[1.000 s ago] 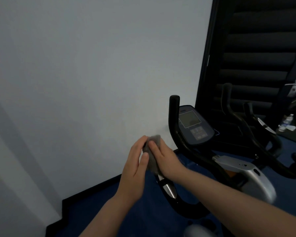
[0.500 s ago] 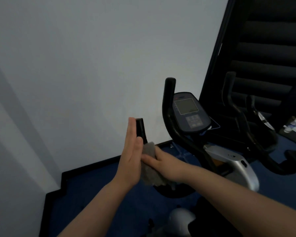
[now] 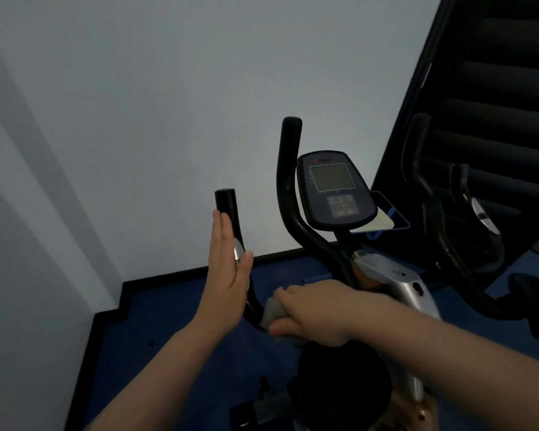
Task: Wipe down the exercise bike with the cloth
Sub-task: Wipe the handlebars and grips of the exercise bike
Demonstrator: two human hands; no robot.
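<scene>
From the head camera we see the exercise bike (image 3: 386,275) in front of us, its near handlebar (image 3: 227,209) rising on the left and curving down toward our right hand. Our left hand (image 3: 227,269) stands upright with straight fingers laid flat against the left side of that handlebar, covering part of its silver sensor band (image 3: 239,252). Our right hand (image 3: 311,315) is curled over the grey cloth (image 3: 273,315), pressing it round the low bend of the same bar; only a bunched patch of cloth shows at the fingertips, the rest is hidden under the palm. The far handlebar (image 3: 288,181) stands beside the console (image 3: 336,191), whose screen is dim and whose buttons we cannot read. Below our right forearm the seat (image 3: 339,387) is a dark shape with little detail. A second bike (image 3: 448,228) on the right is lost in shadow and cut off by the frame edge. The blue floor (image 3: 168,321) meets the pale wall (image 3: 137,119) at a black skirting.
</scene>
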